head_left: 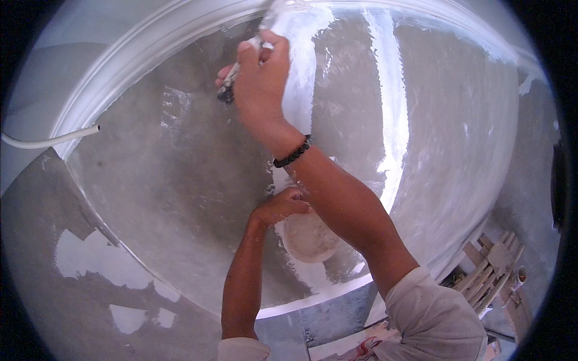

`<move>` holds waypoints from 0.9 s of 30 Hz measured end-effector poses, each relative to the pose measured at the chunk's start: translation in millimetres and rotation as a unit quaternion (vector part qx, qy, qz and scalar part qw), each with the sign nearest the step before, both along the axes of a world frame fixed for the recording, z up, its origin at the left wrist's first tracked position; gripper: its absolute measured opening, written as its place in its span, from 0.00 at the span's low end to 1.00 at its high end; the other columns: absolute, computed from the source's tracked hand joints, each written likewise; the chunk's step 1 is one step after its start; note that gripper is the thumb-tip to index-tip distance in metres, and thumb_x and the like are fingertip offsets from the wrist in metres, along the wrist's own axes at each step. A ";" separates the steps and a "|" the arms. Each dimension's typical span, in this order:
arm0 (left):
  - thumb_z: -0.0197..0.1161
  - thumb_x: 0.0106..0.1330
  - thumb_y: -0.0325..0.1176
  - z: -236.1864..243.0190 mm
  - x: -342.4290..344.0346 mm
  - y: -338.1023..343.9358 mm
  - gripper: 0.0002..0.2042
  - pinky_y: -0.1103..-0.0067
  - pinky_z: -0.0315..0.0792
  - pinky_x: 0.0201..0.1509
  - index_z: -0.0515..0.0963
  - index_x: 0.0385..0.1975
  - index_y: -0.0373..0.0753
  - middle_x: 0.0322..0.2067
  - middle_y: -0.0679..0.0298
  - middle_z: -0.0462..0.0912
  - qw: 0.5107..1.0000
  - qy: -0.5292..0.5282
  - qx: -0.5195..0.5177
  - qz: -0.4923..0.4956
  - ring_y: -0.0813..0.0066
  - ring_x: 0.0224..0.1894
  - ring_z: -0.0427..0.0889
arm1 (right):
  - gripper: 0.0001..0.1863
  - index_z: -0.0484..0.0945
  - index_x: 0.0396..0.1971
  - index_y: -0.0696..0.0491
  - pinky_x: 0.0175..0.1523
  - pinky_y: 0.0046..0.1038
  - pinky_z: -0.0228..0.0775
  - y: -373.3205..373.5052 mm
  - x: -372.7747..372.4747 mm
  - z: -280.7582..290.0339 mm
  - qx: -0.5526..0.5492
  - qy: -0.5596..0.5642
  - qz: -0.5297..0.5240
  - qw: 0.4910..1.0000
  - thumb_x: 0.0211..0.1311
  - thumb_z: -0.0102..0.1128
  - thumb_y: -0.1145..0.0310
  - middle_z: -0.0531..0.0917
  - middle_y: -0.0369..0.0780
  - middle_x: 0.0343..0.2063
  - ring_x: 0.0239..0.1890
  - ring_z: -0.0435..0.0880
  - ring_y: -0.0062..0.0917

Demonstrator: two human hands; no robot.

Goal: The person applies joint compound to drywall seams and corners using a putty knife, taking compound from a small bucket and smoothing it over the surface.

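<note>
- The view looks up at a grey plastered ceiling panel (180, 198), a large recessed oval ringed by a white moulding (129, 57).
- The right hand (262, 78) is raised toward twelve o'clock of the picture, arm stretched up from the lower edge at five o'clock.
- Its grip is clamped around a putty knife (227, 90); the dark end of the handle pokes out at the nine o'clock side of the fist, and the blade end, smeared white, points to twelve o'clock and meets the ceiling.
- A dark beaded bracelet (293, 153) circles the right wrist.
- The left hand (283, 204) sits near the picture's centre, forearm rising from six o'clock.
- Its grip is closed on the rim of a round pale pan of white putty (310, 237), which lies just at the hand's five o'clock side, partly hidden behind the right forearm.
- Broad streaks of wet white putty (388, 102) run across the panel from twelve o'clock toward the centre, to the three o'clock side of the right hand.
- A white conduit pipe (48, 141) juts out at nine o'clock, outside the moulding.
- White patches (90, 256) mark the grey surface at seven o'clock.
- A stack of wooden slats (490, 268) shows far off at four o'clock.
- Both sleeves (433, 319) are pale cloth.
</note>
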State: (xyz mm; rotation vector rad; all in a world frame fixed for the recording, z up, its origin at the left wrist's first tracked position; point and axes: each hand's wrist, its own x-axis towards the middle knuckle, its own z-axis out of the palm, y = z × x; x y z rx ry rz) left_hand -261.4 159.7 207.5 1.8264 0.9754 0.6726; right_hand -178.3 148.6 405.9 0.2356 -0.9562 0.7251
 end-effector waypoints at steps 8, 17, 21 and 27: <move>0.64 0.54 0.35 26.7 12.5 -20.9 0.26 0.74 0.63 0.60 0.74 0.54 0.34 0.51 0.57 0.78 0.998 0.050 -0.021 -0.015 0.67 0.53 0.74 | 0.21 0.57 0.53 0.61 0.30 0.32 0.73 16.6 22.8 38.9 0.000 0.072 -0.079 0.994 0.65 0.50 0.71 0.73 0.48 0.33 0.25 0.79 0.30; 0.71 0.53 0.41 11.1 10.6 -16.7 0.37 0.70 0.62 0.64 0.64 0.61 0.31 0.59 0.52 0.71 0.997 0.023 0.017 0.068 0.61 0.60 0.71 | 0.20 0.61 0.54 0.64 0.40 0.31 0.70 21.3 -23.9 60.8 -0.038 0.142 -0.311 0.939 0.65 0.48 0.71 0.75 0.48 0.32 0.32 0.76 0.30; 0.73 0.52 0.45 26.6 18.5 -29.6 0.43 0.68 0.58 0.67 0.60 0.64 0.32 0.63 0.50 0.65 0.998 0.025 0.032 0.048 0.59 0.64 0.65 | 0.19 0.58 0.52 0.61 0.25 0.30 0.71 37.6 -24.6 72.5 -0.038 0.190 -0.356 0.914 0.65 0.48 0.73 0.74 0.45 0.29 0.19 0.76 0.27; 0.72 0.54 0.48 -15.9 -6.7 16.6 0.44 0.69 0.53 0.71 0.56 0.66 0.32 0.66 0.51 0.60 0.998 0.018 0.063 0.008 0.60 0.69 0.57 | 0.20 0.56 0.52 0.61 0.22 0.29 0.74 7.0 -36.9 27.2 0.037 0.093 -0.029 0.995 0.64 0.49 0.72 0.70 0.43 0.31 0.19 0.79 0.26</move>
